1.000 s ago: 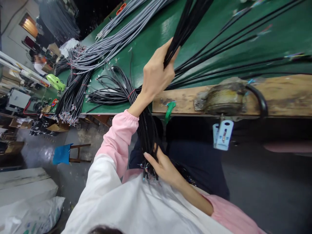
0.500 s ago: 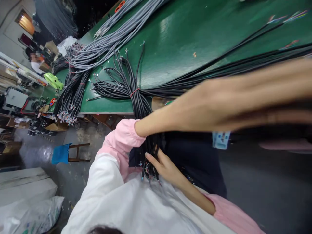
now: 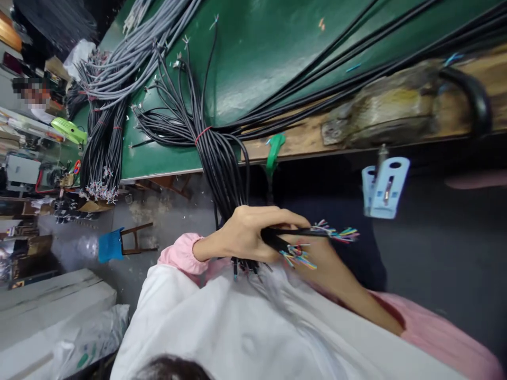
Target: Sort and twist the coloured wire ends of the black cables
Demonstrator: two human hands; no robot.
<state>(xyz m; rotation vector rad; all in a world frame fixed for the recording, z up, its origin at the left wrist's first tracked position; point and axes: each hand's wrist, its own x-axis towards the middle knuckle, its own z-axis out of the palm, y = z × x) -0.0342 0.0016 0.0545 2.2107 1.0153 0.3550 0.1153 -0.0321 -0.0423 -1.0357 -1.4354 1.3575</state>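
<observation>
My left hand (image 3: 251, 229), coming from a pink cuff, is closed around black cables. Their stripped ends (image 3: 301, 256) stick out past its fingers to the right, fanned into thin coloured wires. Behind it is my right hand (image 3: 312, 250), close to the same cables; its fingers are hidden, so its grip cannot be made out. A thick bundle of black cables (image 3: 224, 171), tied with a red band (image 3: 203, 134), hangs over the table edge down to my lap. More wire ends (image 3: 245, 266) show below my left hand, against my white clothing.
Long black cables run right across the green table (image 3: 253, 42). Grey cables (image 3: 138, 58) and another black bundle (image 3: 105, 142) lie left. A green clamp (image 3: 274, 153), a worn taped object (image 3: 388, 108) and a blue clip (image 3: 390, 187) sit along the wooden edge. A blue stool (image 3: 111, 245) stands left.
My left hand has come back from far right to the bundle, now holding cables with coloured wire ends. My right hand stays low by the bundle, now partly covered. The view has shifted.
</observation>
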